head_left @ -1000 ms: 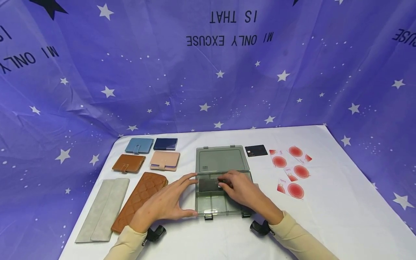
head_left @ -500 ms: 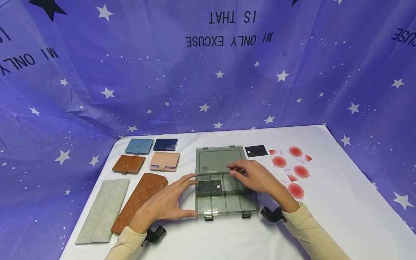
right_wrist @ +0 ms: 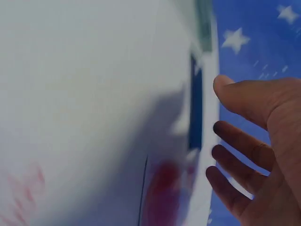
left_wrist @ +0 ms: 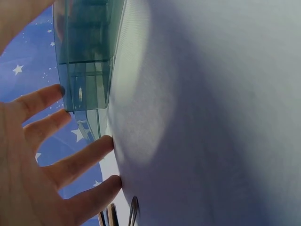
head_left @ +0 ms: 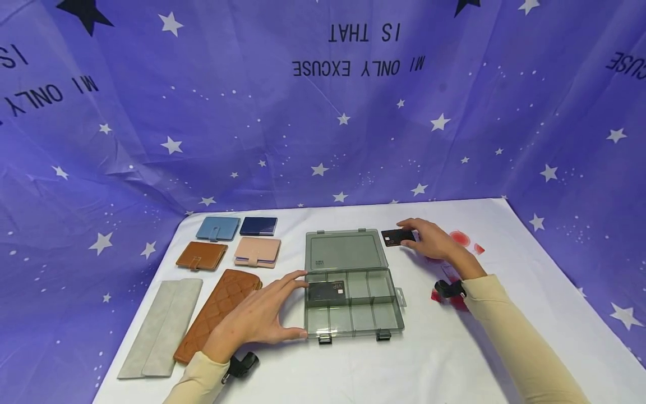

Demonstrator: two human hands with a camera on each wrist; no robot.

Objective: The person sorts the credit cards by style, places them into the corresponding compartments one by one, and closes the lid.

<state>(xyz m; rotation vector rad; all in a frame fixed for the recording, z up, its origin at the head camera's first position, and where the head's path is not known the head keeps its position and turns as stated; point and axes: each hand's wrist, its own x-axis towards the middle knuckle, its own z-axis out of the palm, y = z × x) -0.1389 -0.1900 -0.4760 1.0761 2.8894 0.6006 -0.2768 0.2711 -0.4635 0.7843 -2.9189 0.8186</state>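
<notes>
A grey transparent organiser box (head_left: 353, 303) is seen on the white tablecloth (head_left: 454, 348), its lid (head_left: 344, 251) laid open and flat behind it. The left hand (head_left: 262, 314) is placed against the box's left side with the fingers straight and spread – the index fingertip touches the far left corner and the thumb the near left corner; nothing is gripped. In the left wrist view the same spread fingers (left_wrist: 70, 165) are shown beside the box wall (left_wrist: 87, 56).

One black card (head_left: 327, 292), marked VIP, lies inside the far left compartment of the box.

The right hand (head_left: 431, 240) is reached out to the right of the lid, over a second black card (head_left: 396, 237) that lies flat on the cloth. Its fingers are loosely extended and are at the card's right edge; whether they already touch it cannot be told for sure – the right wrist view is blurred, and there the fingers (right_wrist: 240, 150) appear open just beside the dark card (right_wrist: 195, 108).

Red-and-white cards (head_left: 466, 240) are partly hidden under the right hand and forearm.

To the left of the box lie several wallets: a quilted brown long one (head_left: 214, 314), a grey long one (head_left: 161, 328), a small brown one (head_left: 201, 255), a pink one (head_left: 257, 251), a light blue one (head_left: 218, 228) and a navy one (head_left: 258, 225).
</notes>
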